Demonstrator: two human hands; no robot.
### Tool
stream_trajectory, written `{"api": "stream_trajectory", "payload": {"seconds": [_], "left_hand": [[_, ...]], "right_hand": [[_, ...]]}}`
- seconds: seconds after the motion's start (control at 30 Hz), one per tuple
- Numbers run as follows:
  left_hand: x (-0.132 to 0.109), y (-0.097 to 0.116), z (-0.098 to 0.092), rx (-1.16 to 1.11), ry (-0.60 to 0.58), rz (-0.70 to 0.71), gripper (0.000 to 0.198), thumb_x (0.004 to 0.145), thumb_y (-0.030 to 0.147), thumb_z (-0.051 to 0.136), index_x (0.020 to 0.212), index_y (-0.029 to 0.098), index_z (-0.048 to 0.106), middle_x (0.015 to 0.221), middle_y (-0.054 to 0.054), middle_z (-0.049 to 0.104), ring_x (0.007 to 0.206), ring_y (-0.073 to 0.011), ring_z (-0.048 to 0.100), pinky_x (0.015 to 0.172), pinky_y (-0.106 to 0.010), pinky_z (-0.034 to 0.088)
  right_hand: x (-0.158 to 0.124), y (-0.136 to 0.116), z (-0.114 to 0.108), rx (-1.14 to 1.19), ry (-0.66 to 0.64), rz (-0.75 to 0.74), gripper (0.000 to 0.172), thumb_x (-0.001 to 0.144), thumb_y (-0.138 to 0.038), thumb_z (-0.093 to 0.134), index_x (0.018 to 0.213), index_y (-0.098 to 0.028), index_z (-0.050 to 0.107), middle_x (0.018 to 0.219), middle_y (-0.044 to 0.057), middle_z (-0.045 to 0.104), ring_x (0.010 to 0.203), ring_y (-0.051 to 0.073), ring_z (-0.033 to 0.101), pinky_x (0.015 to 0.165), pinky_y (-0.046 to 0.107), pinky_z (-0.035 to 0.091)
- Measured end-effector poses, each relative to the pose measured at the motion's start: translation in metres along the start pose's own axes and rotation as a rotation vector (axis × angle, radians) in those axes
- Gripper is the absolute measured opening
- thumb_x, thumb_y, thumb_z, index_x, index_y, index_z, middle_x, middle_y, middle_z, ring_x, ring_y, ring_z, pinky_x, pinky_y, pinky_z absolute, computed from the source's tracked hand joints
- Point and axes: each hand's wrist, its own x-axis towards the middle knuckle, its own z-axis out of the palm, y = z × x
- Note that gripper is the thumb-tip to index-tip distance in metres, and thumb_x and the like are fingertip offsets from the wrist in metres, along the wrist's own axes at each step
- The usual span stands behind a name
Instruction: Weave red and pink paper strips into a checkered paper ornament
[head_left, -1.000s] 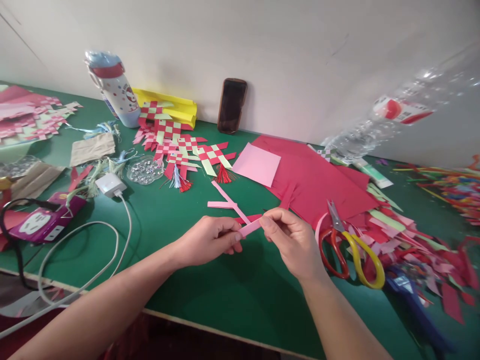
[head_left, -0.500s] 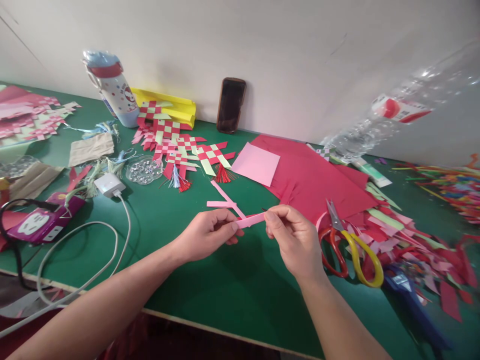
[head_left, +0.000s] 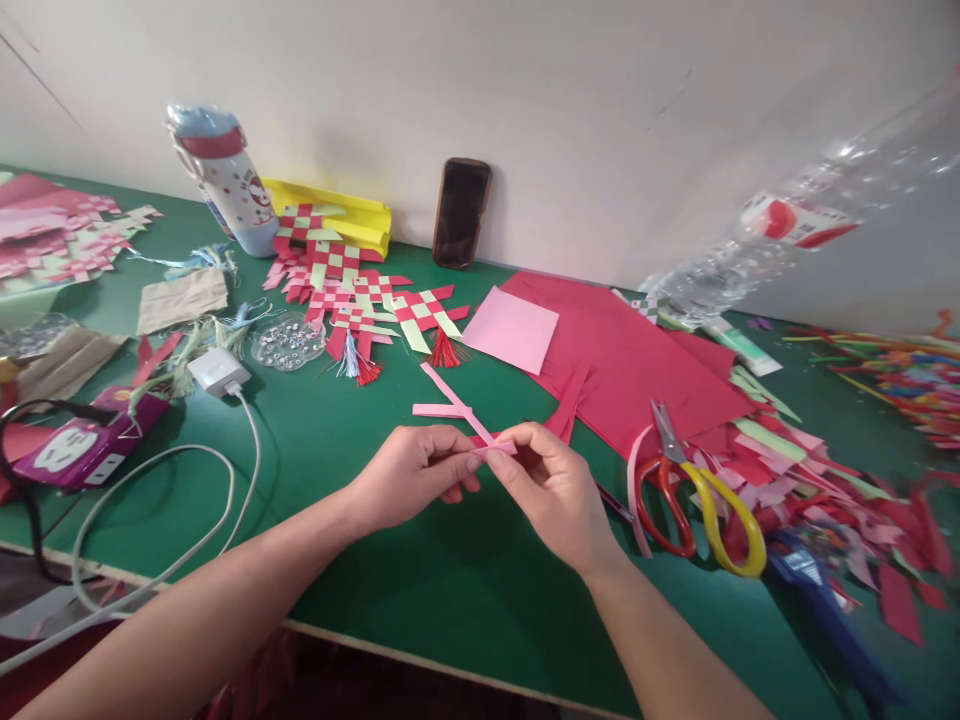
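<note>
Pink paper strip [head_left: 504, 448], flat and smooth-edged, is pinched in front of the body between the thumb and fingers of the left hand [head_left: 424, 472] and those of the right hand [head_left: 551, 490]; both grips are closed down to the paper's thickness, the tips nearly meeting; just beyond the grip, two more pink strips [head_left: 448, 390] form a slim forked shape, one reaching down to the fingers, though whether it is held I cannot tell; right of the grip, narrow red strips [head_left: 574, 400] fan at the edge of broad matte red sheets [head_left: 637, 365], with a pink square [head_left: 512, 330] overlapping these; farther right rest scissors [head_left: 679, 458], steel-bladed with looped red and yellow handles, beside crumpled paper scraps [head_left: 832, 500]; beyond the grip to the left lie checkered woven paper pieces [head_left: 337, 262], some with thready tassels [head_left: 447, 346], near a clear scalloped dish [head_left: 289, 342] of small round beads; below spreads the glossy green tabletop [head_left: 465, 610].
</note>
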Motion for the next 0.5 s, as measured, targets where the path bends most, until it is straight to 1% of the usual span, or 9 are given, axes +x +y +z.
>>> {"api": "stream_trajectory", "payload": {"seconds": [0.13, 0.33, 0.5], "left_hand": [[-0.001, 0.000, -0.001, 0.052, 0.000, 0.003, 0.024, 0.090, 0.036, 0.061, 0.084, 0.014, 0.068, 0.076, -0.003, 0.071, 0.061, -0.0083, 0.062, 0.058, -0.018, 0.049], [0.000, 0.001, -0.001, 0.101, 0.016, 0.004, 0.022, 0.090, 0.034, 0.059, 0.082, 0.015, 0.068, 0.074, -0.002, 0.071, 0.059, -0.0082, 0.061, 0.056, -0.017, 0.048], [0.000, 0.001, -0.002, 0.121, 0.014, 0.014, 0.022, 0.090, 0.033, 0.059, 0.082, 0.015, 0.069, 0.074, -0.002, 0.071, 0.059, -0.0085, 0.062, 0.056, -0.017, 0.048]], "right_hand": [[0.000, 0.000, -0.001, -0.044, -0.019, 0.011, 0.022, 0.088, -0.041, 0.064, 0.082, -0.020, 0.063, 0.073, -0.001, 0.059, 0.063, 0.012, 0.053, 0.058, 0.023, 0.045], [0.001, -0.003, -0.008, -0.097, -0.034, -0.018, 0.028, 0.094, -0.042, 0.055, 0.083, -0.020, 0.067, 0.064, -0.002, 0.054, 0.055, 0.010, 0.044, 0.052, 0.023, 0.038], [0.001, 0.000, -0.011, -0.150, -0.005, -0.084, 0.025, 0.093, -0.039, 0.056, 0.081, -0.020, 0.068, 0.069, 0.000, 0.060, 0.060, 0.012, 0.049, 0.055, 0.024, 0.039]]}}
